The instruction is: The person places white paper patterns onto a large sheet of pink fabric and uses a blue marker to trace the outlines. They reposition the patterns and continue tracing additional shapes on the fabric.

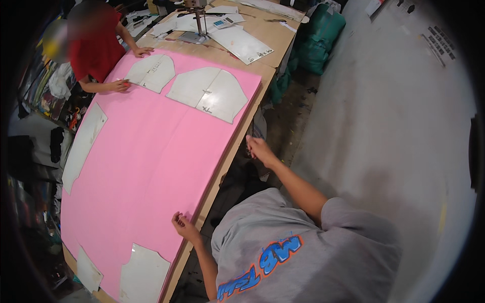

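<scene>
My left hand (pixel 186 230) hovers at the near right edge of a pink fabric stack (pixel 146 171), fingers loosely bent and apart, with nothing seen in it. Just past the table's right edge, my right hand (pixel 259 150) is closed around something dark and narrow, mostly hidden by the fingers. White sleeve-shaped pattern pieces (pixel 209 93) lie flat at the fabric's far end. Another long white pattern piece (pixel 86 144) follows the left edge. Nearest my left hand is a white pattern piece (pixel 144 275) with a curved cutout; a smaller white piece (pixel 89 270) is left of it.
Across the table, a person in red (pixel 96 50) rests both hands by a far pattern piece, one holding something small and red. Beyond the fabric stand a cutting machine (pixel 197 30), a calculator (pixel 223 22) and loose white sheets. Green bundles (pixel 321 38) stand by the grey wall.
</scene>
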A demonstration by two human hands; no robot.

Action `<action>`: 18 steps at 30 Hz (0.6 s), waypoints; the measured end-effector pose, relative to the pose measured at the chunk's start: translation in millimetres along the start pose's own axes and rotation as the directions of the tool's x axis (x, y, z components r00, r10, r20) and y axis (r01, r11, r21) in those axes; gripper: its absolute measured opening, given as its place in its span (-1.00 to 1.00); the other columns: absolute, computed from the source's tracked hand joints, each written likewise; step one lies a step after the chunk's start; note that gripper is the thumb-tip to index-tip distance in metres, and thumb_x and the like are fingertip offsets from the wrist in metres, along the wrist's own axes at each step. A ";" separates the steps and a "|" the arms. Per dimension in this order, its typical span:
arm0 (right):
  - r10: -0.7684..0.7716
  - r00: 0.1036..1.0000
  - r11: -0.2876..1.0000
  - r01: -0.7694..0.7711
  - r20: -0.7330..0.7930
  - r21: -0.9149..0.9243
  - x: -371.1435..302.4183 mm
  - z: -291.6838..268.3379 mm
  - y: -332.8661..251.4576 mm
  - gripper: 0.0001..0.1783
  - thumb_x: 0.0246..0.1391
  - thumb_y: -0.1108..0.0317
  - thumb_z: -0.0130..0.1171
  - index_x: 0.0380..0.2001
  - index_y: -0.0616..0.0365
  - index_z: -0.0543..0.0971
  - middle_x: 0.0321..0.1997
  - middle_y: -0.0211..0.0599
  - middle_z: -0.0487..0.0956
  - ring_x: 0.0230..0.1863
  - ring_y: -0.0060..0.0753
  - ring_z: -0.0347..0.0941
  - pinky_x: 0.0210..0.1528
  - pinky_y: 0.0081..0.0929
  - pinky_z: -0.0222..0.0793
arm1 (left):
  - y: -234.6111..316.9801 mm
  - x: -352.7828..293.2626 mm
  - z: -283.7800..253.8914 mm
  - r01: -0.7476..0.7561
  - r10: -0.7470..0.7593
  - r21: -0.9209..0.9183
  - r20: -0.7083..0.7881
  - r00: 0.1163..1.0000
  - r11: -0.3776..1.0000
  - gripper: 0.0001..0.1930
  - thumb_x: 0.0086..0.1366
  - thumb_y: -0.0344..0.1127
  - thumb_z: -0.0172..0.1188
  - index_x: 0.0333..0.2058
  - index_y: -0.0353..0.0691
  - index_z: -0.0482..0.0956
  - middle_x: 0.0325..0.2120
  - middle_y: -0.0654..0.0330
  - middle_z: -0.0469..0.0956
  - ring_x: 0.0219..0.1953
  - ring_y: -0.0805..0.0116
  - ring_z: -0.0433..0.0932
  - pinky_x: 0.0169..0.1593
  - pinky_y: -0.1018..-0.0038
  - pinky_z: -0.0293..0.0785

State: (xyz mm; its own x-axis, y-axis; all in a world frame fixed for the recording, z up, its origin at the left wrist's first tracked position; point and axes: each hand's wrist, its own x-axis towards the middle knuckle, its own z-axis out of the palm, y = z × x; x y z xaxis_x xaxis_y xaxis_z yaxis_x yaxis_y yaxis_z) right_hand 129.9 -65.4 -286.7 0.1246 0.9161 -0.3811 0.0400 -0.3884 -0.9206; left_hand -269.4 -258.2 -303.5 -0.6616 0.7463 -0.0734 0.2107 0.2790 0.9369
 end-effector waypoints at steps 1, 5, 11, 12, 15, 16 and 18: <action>-0.024 1.000 1.000 0.023 -0.010 -0.017 19.5 -18.8 -6.8 -0.39 0.60 -0.13 0.08 -0.48 0.07 0.52 -0.60 -0.54 0.43 -0.59 -0.62 0.41 -0.51 -0.49 0.32 | 4.2 -2.9 25.8 -0.043 0.043 -0.005 0.019 0.999 0.999 -0.74 0.68 -0.31 0.10 0.14 -0.34 0.62 -0.04 0.08 0.69 -0.02 0.26 0.66 0.11 0.29 0.61; -0.011 0.999 0.998 0.013 0.038 -0.064 85.6 -85.8 -20.6 -0.49 0.58 0.02 0.07 -0.46 0.12 0.54 -0.59 -0.50 0.47 -0.59 -0.60 0.43 -0.49 -0.48 0.34 | 47.5 -22.3 120.3 -0.103 0.079 0.071 0.282 0.956 0.992 -0.76 0.67 -0.35 0.12 0.11 -0.33 0.65 -0.08 0.08 0.71 -0.05 0.24 0.71 0.13 0.31 0.61; 0.190 0.982 0.981 -0.189 0.023 -0.045 109.1 -142.3 2.8 -0.58 0.55 0.14 0.00 -0.37 0.14 0.59 -0.50 -0.44 0.54 -0.54 -0.54 0.49 -0.47 -0.46 0.40 | 106.1 -33.2 226.8 -0.259 0.080 0.142 0.720 0.689 0.956 -0.76 0.62 -0.39 0.19 0.16 -0.30 0.64 0.13 -0.06 0.65 0.15 0.02 0.71 0.22 0.24 0.62; 0.222 0.975 0.974 -0.220 0.020 -0.061 107.5 -148.6 12.0 -0.62 0.54 0.16 0.00 -0.33 0.15 0.60 -0.47 -0.43 0.56 -0.53 -0.54 0.49 -0.47 -0.47 0.41 | 118.9 -33.5 241.8 -0.356 0.148 0.128 0.744 0.651 0.926 -0.74 0.61 -0.40 0.20 0.18 -0.28 0.64 0.21 -0.08 0.60 0.21 -0.03 0.67 0.25 0.20 0.61; 0.287 0.957 0.956 -0.282 0.050 -0.085 94.4 -153.7 35.2 -0.71 0.51 0.25 0.00 -0.22 0.17 0.62 -0.39 -0.39 0.60 -0.49 -0.54 0.52 -0.45 -0.48 0.43 | 151.4 -20.3 276.9 -0.633 0.311 0.161 0.763 0.566 0.757 -0.61 0.57 -0.40 0.22 0.31 -0.22 0.56 0.40 -0.10 0.45 0.38 -0.12 0.52 0.36 0.10 0.53; 0.284 0.956 0.957 -0.279 0.072 -0.077 88.8 -154.9 39.5 -0.74 0.50 0.28 0.00 -0.19 0.17 0.62 -0.36 -0.38 0.62 -0.47 -0.54 0.53 -0.45 -0.48 0.43 | 157.4 -12.3 288.1 -0.715 0.364 0.180 0.762 0.535 0.675 -0.56 0.56 -0.40 0.23 0.36 -0.20 0.52 0.46 -0.10 0.39 0.43 -0.15 0.47 0.40 0.07 0.49; 0.274 0.957 0.961 -0.269 0.093 -0.064 75.4 -156.1 45.1 -0.78 0.47 0.35 0.01 -0.12 0.16 0.63 -0.31 -0.37 0.64 -0.43 -0.54 0.55 -0.42 -0.49 0.46 | 164.6 1.2 311.9 -0.762 0.412 0.194 0.745 0.524 0.618 -0.46 0.56 -0.37 0.22 0.46 -0.19 0.42 0.50 -0.10 0.37 0.50 -0.16 0.39 0.48 0.02 0.39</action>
State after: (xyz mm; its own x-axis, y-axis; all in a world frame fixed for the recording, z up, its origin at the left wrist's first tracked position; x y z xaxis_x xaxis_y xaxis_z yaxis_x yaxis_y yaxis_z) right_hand 295.8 -29.4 -343.7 0.0377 0.7797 -0.6251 0.0680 -0.6261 -0.7768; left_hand -11.1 -22.9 -256.0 0.2763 0.9565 0.0932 0.7737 -0.2789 0.5688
